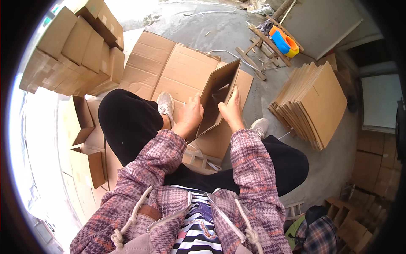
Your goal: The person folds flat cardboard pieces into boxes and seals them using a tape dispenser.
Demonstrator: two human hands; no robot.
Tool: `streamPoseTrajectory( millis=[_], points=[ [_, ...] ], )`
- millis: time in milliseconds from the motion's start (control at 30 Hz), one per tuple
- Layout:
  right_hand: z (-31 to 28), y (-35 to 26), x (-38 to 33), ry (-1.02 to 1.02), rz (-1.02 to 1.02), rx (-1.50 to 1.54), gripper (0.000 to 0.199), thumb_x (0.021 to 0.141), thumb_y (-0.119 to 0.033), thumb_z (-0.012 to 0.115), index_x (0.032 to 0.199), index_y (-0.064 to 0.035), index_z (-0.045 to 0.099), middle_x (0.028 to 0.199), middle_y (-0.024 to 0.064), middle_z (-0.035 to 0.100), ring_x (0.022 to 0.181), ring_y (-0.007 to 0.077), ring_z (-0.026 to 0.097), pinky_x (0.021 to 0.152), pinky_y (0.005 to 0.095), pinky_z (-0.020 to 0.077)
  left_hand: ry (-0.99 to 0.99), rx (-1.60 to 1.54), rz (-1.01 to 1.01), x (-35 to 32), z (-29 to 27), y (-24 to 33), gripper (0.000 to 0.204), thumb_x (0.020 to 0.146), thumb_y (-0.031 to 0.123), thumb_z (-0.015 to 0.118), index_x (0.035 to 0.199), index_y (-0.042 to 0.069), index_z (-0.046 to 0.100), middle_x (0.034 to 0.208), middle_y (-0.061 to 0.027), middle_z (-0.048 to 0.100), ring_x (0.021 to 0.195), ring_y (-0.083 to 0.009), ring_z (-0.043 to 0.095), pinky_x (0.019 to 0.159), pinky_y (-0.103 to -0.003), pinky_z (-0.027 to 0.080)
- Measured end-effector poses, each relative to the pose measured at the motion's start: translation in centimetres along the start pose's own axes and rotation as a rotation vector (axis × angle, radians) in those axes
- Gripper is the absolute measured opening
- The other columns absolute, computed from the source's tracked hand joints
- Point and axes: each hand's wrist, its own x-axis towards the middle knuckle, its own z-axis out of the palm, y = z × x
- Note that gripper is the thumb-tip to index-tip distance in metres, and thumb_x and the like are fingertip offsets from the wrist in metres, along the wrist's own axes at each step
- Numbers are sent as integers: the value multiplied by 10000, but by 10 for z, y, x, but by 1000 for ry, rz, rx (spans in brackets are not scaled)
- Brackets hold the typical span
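Between my two hands stands a cardboard box, partly opened out, its dark inside showing from above. My left hand is closed on its left wall, fingers curled against the panel. On the opposite wall my right hand grips the edge, with fingers on the outer face and the thumb at the near side. Beneath the box a large flattened cardboard sheet lies on the floor between my feet. The bottom of the box is hidden from me.
To the right leans a stack of flat cardboard blanks. Made-up boxes are piled at the far left, with open boxes nearer. A wooden frame holds a blue and orange object. A plaid bundle lies behind me at right.
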Motion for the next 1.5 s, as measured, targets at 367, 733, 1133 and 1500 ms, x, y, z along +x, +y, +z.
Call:
streamPoseTrajectory(
  millis=[367,733,1133,1500],
  points=[
    [-54,-3,-14,-330,38,-137,720,737,-47,470,1409,-3,214,1286,287,403,1154,406,459,966,398,401,179,-56,-66,37,-18,-3,196,860,180,500,900,-11,498,832,-244,593,777,-449,566,673,-515,451],
    [-35,10,1,-97,4,-420,783,749,-34,535,1431,-49,152,1138,247,510,1028,370,547,862,433,459,302,65,10,41,14,13,564,795,101,537,1327,39,360,1150,-176,544,1030,-368,542,811,-490,458],
    [-73,42,23,-192,-22,-311,510,817,-205,610,1293,-138,439,995,155,626,919,338,598,785,430,479,63,107,240,112,-1,-27,395,752,24,504,1141,0,433,803,-221,620,722,-406,605,611,-482,484],
    [-62,80,9,358,398,-207,367,789,-382,629,733,-40,508,693,158,606,696,371,592,643,446,454,80,239,116,72,-3,-21,306,783,64,510,1077,18,436,912,-229,569,774,-394,598,650,-470,501]
  ],
)
